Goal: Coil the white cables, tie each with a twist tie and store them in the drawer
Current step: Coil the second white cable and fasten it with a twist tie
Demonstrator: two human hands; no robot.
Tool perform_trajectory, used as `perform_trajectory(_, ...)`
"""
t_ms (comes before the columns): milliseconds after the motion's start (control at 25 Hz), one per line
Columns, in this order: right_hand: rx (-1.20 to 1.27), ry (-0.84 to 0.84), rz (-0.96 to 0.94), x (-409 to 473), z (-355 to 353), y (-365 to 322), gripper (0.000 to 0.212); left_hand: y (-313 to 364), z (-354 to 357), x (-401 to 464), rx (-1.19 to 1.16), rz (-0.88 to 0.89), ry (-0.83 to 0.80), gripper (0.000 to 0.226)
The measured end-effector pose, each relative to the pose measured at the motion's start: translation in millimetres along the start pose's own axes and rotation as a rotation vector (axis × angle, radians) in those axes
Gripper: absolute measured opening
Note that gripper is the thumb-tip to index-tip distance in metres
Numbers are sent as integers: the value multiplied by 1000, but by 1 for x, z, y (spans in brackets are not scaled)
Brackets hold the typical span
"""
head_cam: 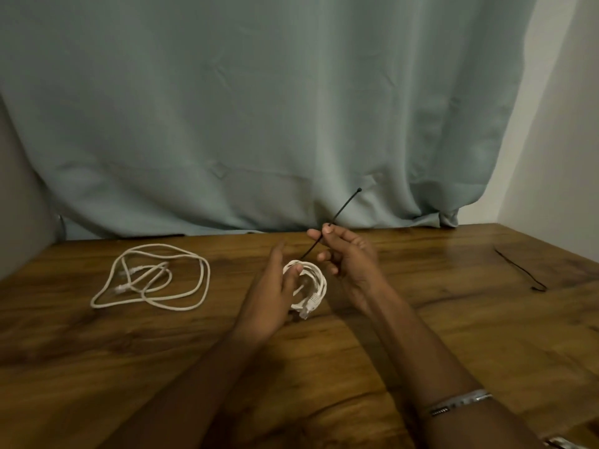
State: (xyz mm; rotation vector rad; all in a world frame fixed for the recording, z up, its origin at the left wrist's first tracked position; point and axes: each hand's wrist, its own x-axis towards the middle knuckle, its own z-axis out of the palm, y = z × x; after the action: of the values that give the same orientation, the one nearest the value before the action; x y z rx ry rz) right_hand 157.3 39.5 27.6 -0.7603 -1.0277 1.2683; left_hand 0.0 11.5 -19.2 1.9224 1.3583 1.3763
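Head view, looking down at a brown wood-grain table (356,367) in front of a pale green curtain (259,108). Your left hand (275,293) holds a small tight coil of white cable (312,286) just above the table, thumb curled over its rim. Your right hand (346,257) pinches a thin black tie (337,218) between thumb and fingertips; its lower end points at the coil and its head sticks up toward the curtain.

A second white cable (152,277) lies in loose loops well to the left, not yet coiled. Another thin black tie (522,270) lies well apart on the right. No drawer is visible.

Risks, as a judgement: your left grip covers only one side, so the coil could spring open while you thread the tie. The tie may also catch only some loops, leaving the plug ends (308,307) dangling.
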Motion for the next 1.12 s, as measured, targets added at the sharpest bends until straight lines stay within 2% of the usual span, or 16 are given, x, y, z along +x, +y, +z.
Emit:
perform_trajectory(160, 25, 3, 14, -5, 0, 1, 8, -1, -1, 0, 44, 27, 16, 24)
perform_trajectory(320, -54, 129, -4, -6, -8, 0, 13, -5, -3, 1, 29, -3, 40, 24)
perform_trajectory(360, -124, 181, 3, -7, -11, 1, 16, -6, -3, 1, 34, -11, 43, 25)
perform_trajectory(440, -430, 278, -53, -8, -16, 4, 33, -4, -2, 1, 59, -29, 45, 28)
perform_trajectory(520, -772, 377, -326, -10, -18, 9, 50, -2, -2, 0, 72, -32, 48, 29)
perform_trajectory(560, -880, 396, -526, -13, -14, 8, 49, 0, -2, 0, 84, -23, 49, 29)
perform_trajectory(600, -959, 363, -740, -16, -10, 5, 40, 0, -3, -1, 104, -2, 50, 27)
perform_trajectory(640, -1053, 258, -897, -18, -6, 3, 21, 1, -3, -1, 131, 24, 44, 26)
perform_trajectory(680, -1173, 111, -957, -16, -4, 3, 10, 1, -4, -1, 157, 42, 32, 24)
perform_trajectory(720, -1275, -46, -927, -13, -3, 4, 24, 1, -4, -1, 175, 50, 17, 22)
perform_trajectory(760, -1313, -189, -800, -10, -4, 7, 31, 1, -5, -2, 182, 52, 3, 22)
perform_trajectory(840, -1147, -272, -508, -10, -4, 10, 27, 2, -7, -3, 190, 60, -13, 22)
perform_trajectory(920, -1038, -225, -445, -8, -7, 8, 21, 3, -8, -3, 189, 82, -26, 21)
perform_trajectory(1040, -1028, -175, -437, -7, -10, 5, 12, 3, -7, -3, 216, 96, -37, 20)
perform_trajectory(1120, -1056, -80, -413, -5, -10, 4, 12, 3, -8, -3, 228, 82, -16, 22)
